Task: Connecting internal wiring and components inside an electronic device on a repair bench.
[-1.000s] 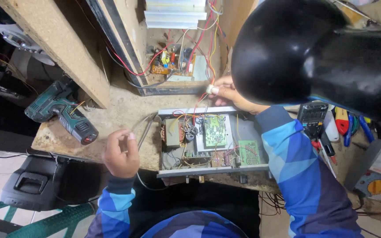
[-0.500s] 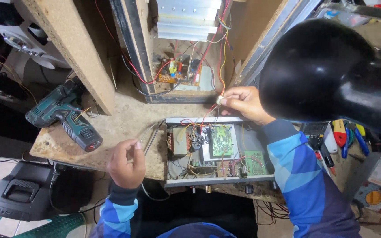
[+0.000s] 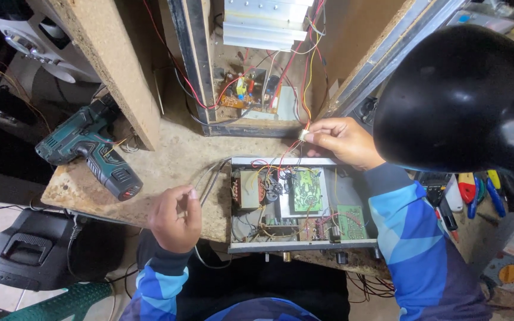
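Head view, looking straight down on a worn, stained chipboard workbench (image 3: pixel 168 166). An open grey metal chassis (image 3: pixel 301 205) is seen at centre, fitted with a green circuit board (image 3: pixel 307 191), a small transformer and many coloured wires. The right hand (image 3: pixel 343 141) is held over the far edge of the chassis, thumb and forefinger pinched closed on a small white plastic connector (image 3: pixel 303 135), from which red and yellow wires (image 3: pixel 287 151) run down into the chassis. The left hand (image 3: pixel 175 218) is rested on the bench just left of the chassis, fingers curled loosely; thin grey cables (image 3: pixel 209 175) pass beside it, but whether any are gripped cannot be told. A teal and black cordless drill (image 3: pixel 93 151) is laid at the left end of the bench. A second opened wooden cabinet with a finned aluminium heat sink (image 3: pixel 263 24) is stood behind. A black domed lamp shade (image 3: pixel 462 98) blocks the upper right, with coloured hand tools (image 3: pixel 474 190) partly seen below it.
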